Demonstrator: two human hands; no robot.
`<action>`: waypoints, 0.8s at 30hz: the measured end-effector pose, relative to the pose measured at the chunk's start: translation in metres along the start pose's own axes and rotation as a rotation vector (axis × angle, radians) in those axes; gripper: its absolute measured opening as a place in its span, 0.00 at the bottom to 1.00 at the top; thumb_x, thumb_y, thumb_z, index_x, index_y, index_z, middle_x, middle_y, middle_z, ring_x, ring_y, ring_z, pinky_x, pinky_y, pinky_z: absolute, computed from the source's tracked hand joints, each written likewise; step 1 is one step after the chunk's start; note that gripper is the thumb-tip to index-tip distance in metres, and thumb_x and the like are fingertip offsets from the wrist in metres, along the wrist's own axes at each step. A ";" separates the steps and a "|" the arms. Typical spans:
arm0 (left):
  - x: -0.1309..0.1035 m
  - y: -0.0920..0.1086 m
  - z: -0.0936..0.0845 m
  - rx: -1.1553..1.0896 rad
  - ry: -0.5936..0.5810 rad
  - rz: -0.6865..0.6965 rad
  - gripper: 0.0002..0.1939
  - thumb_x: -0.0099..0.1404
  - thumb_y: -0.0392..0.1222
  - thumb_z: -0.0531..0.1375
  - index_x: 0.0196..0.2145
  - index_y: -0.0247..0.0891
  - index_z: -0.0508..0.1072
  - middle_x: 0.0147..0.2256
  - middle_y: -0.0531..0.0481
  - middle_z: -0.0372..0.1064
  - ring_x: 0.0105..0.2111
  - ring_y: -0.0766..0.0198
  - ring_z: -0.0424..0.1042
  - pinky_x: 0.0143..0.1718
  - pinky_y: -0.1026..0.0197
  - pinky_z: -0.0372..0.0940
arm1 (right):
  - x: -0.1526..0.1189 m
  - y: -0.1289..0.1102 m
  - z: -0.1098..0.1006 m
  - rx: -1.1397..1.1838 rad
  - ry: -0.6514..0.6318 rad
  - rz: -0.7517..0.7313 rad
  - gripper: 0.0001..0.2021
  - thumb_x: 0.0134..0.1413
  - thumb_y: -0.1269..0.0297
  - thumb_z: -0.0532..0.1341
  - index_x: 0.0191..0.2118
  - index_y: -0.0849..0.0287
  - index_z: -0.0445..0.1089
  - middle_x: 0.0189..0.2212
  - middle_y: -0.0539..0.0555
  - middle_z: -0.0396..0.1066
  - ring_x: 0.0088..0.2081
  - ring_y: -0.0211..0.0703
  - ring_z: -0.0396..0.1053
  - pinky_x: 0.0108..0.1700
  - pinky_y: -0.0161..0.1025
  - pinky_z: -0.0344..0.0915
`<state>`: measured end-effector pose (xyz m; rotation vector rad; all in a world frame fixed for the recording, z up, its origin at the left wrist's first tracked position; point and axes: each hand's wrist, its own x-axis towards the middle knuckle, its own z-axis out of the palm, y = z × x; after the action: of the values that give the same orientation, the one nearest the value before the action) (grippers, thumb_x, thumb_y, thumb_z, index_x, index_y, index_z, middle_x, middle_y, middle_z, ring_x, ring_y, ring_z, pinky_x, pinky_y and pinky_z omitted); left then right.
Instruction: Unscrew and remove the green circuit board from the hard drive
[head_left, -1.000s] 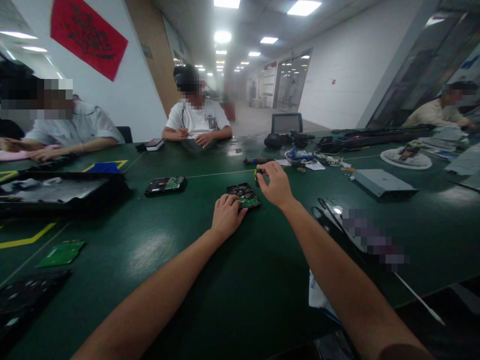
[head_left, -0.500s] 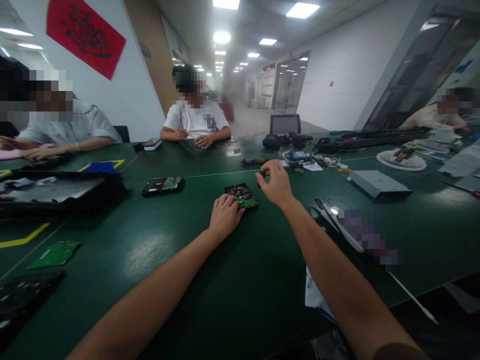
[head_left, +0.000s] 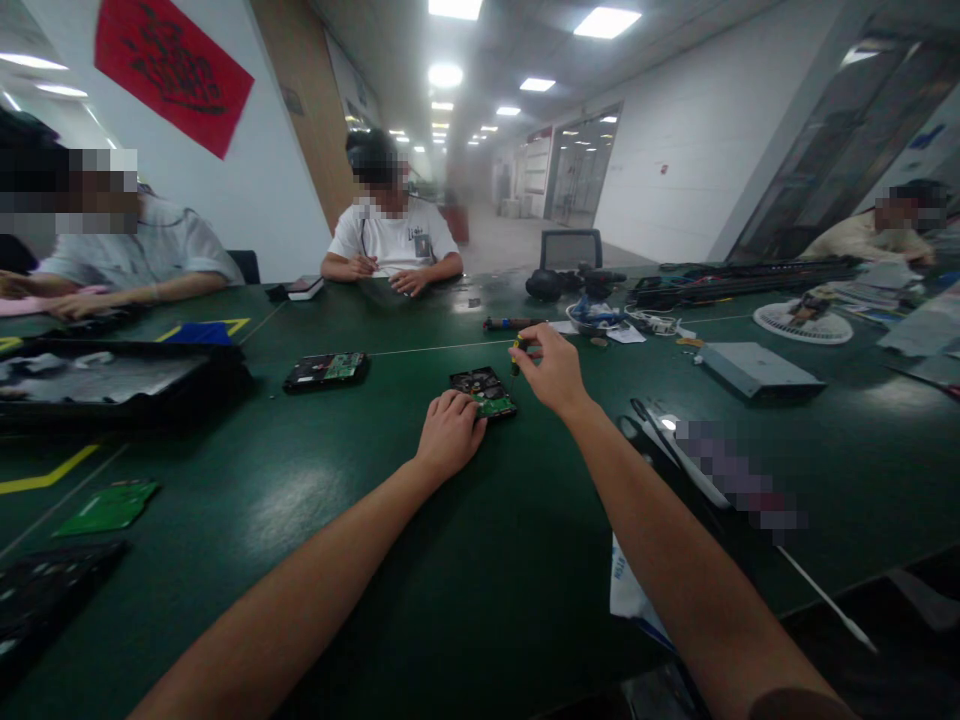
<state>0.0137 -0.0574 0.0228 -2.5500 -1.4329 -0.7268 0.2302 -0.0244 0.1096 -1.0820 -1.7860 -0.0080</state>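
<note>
A hard drive with a green circuit board point(head_left: 493, 404) lies on the green table in front of me. My left hand point(head_left: 451, 432) rests on its near left edge, fingers curled over it. Just right of the drive, my right hand point(head_left: 551, 368) pinches a small yellow and black screwdriver point(head_left: 516, 357), held upright with its shaft pointing down by the drive's right edge. Another hard drive point(head_left: 326, 371) lies to the left, apart from both hands.
A black tray point(head_left: 112, 395) and a loose green board point(head_left: 109, 508) are at the left. To the right are a grey metal box point(head_left: 759, 370), a white round fan part point(head_left: 802, 318) and cables. Three people sit around the table.
My right hand's fingers have shifted slightly on the screwdriver, and more of its yellow handle shows. My left hand has hardly moved.
</note>
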 end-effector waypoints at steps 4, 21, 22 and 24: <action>0.000 0.000 0.000 -0.006 -0.009 -0.010 0.15 0.71 0.47 0.58 0.51 0.41 0.76 0.52 0.41 0.72 0.59 0.44 0.62 0.59 0.42 0.59 | 0.001 0.000 -0.002 -0.041 -0.012 -0.021 0.07 0.60 0.64 0.61 0.45 0.54 0.70 0.43 0.57 0.73 0.44 0.52 0.73 0.47 0.51 0.72; -0.002 -0.001 0.004 -0.006 0.008 -0.025 0.15 0.72 0.47 0.58 0.52 0.41 0.76 0.53 0.41 0.72 0.58 0.45 0.63 0.59 0.43 0.60 | 0.001 -0.002 -0.002 -0.012 -0.012 -0.035 0.06 0.60 0.65 0.62 0.43 0.53 0.66 0.44 0.57 0.71 0.46 0.51 0.71 0.48 0.50 0.72; -0.002 -0.001 0.004 -0.004 0.006 -0.027 0.15 0.72 0.47 0.58 0.52 0.41 0.76 0.53 0.42 0.72 0.58 0.45 0.62 0.59 0.43 0.60 | 0.001 -0.002 -0.001 -0.003 -0.011 -0.030 0.07 0.60 0.64 0.62 0.43 0.53 0.66 0.43 0.57 0.71 0.46 0.51 0.71 0.48 0.50 0.72; -0.001 -0.001 0.003 -0.005 0.001 -0.029 0.15 0.71 0.47 0.58 0.52 0.41 0.76 0.53 0.42 0.72 0.58 0.45 0.62 0.59 0.43 0.60 | 0.000 -0.003 0.000 0.007 -0.018 -0.030 0.07 0.60 0.63 0.62 0.43 0.53 0.67 0.43 0.57 0.72 0.45 0.51 0.71 0.48 0.49 0.72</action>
<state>0.0133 -0.0568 0.0190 -2.5374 -1.4723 -0.7369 0.2287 -0.0260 0.1112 -1.0538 -1.8169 -0.0101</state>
